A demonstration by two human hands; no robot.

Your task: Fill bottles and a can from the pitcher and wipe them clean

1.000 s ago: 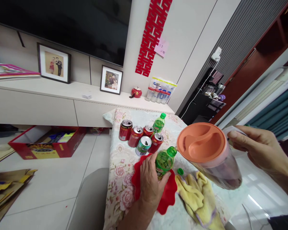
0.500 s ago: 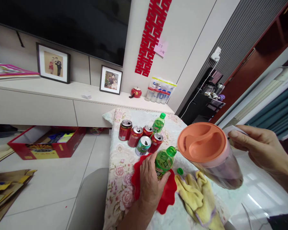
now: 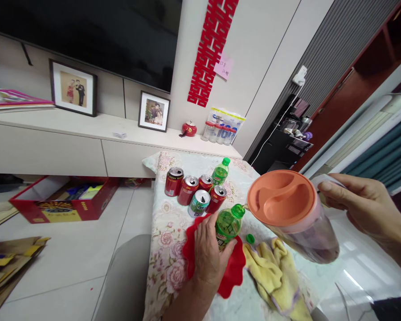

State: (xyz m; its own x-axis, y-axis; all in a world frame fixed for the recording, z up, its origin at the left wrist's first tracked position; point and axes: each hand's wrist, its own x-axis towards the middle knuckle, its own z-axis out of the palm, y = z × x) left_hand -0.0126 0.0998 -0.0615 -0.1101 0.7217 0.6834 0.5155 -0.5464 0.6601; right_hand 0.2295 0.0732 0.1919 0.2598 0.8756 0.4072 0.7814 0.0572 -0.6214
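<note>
My left hand (image 3: 211, 249) is wrapped round a green plastic bottle (image 3: 229, 223), which has no cap and stands over a red scalloped dish (image 3: 232, 278). My right hand (image 3: 364, 200) grips the handle of a clear pitcher (image 3: 316, 240) with an orange lid (image 3: 282, 198). The pitcher is tilted to the left and holds dark liquid; its spout side is at the bottle's mouth. A green cap (image 3: 250, 239) lies beside a crumpled yellow cloth (image 3: 270, 272), to the right of the dish.
Several opened drink cans (image 3: 188, 190) and a capped green bottle (image 3: 220, 171) stand behind the dish on the flowered tablecloth (image 3: 165, 240). Past them is a white cabinet with framed photos (image 3: 154, 111) and jars (image 3: 217, 133). A red box (image 3: 62, 205) sits on the floor at left.
Almost nothing differs. Both hands, the bottle and the tilted pitcher keep nearly the same places; the view has shifted very slightly.
</note>
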